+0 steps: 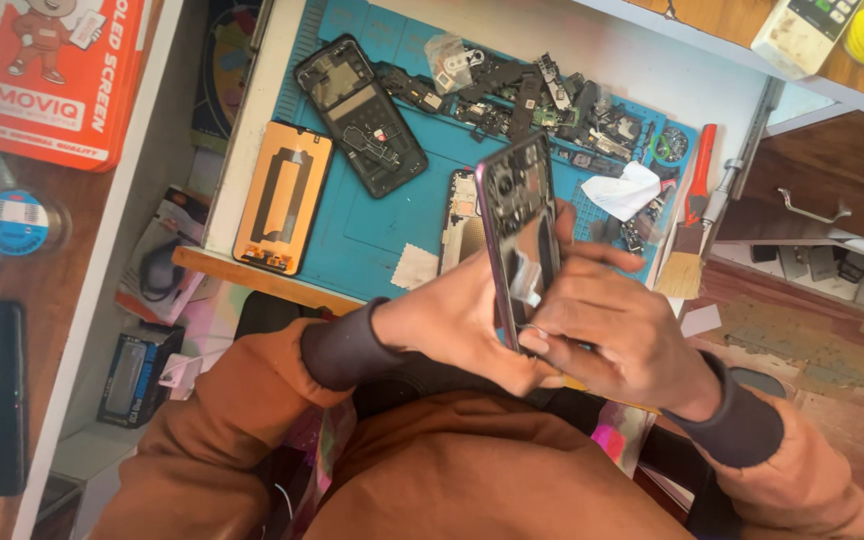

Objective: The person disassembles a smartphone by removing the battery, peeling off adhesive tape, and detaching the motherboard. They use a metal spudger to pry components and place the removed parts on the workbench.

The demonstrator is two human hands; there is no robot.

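Both hands sit close, low in the middle. Left hand (452, 325) grips an opened phone (518, 225); right hand (617, 335) fingers pinch its lower edge. Back is off already. At 12 o'clock, taken-out parts (542, 100) lie on a blue mat (372, 235). Putting together remains.

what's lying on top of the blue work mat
On the blue work mat: a black opened phone frame, an orange screen panel, loose dark parts. The held phone hides some.

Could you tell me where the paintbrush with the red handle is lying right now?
In the head view, the red-handled brush lies at the right edge of the blue work mat, beside the white tissue, above the right hand.
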